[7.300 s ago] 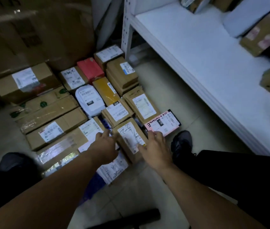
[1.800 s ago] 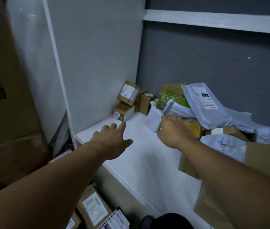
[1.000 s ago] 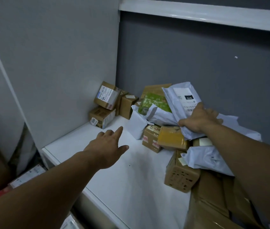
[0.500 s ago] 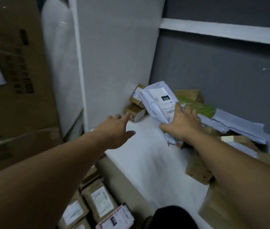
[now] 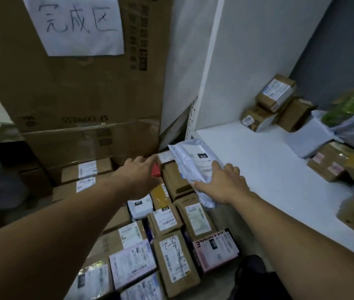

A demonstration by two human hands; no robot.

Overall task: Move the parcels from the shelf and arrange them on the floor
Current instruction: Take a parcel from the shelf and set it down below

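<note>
Here the right hand point(image 5: 221, 182) grips a grey-white mailer bag point(image 5: 190, 161) near its lower end, with the fingers spread over the labelled face and the thumb along the bag's near edge; the bag is held in the air just off the front left corner of the white shelf point(image 5: 269, 176), above the far end of the floor parcels point(image 5: 167, 221). The left hand point(image 5: 141, 176) is empty, palm down with fingers stretched forward; it hovers over a red parcel point(image 5: 155, 171) and hides part of it, and whether it touches anything below cannot be told. The 2 hands are apart, though the left fingertips reach near the bag's upper corner.

On the floor the parcels lie flat in close rows, edge to edge: mostly brown boxes with white labels, plus a yellow parcel point(image 5: 160, 194), a white soft packet point(image 5: 140, 206), a pink parcel point(image 5: 215, 249) and a brown box with a handwritten label point(image 5: 175, 263). Behind the rows stands a tall cardboard carton point(image 5: 80, 89) bearing a white paper sheet point(image 5: 76, 24) with handwritten characters.

On the shelf, 3 small brown boxes point(image 5: 275, 96) crowd the back left corner, the top 1 tilted; further right lie grey mailers point(image 5: 308, 139), a green packet point(image 5: 353, 105) and more brown boxes point(image 5: 330, 164) in a loose heap.
</note>
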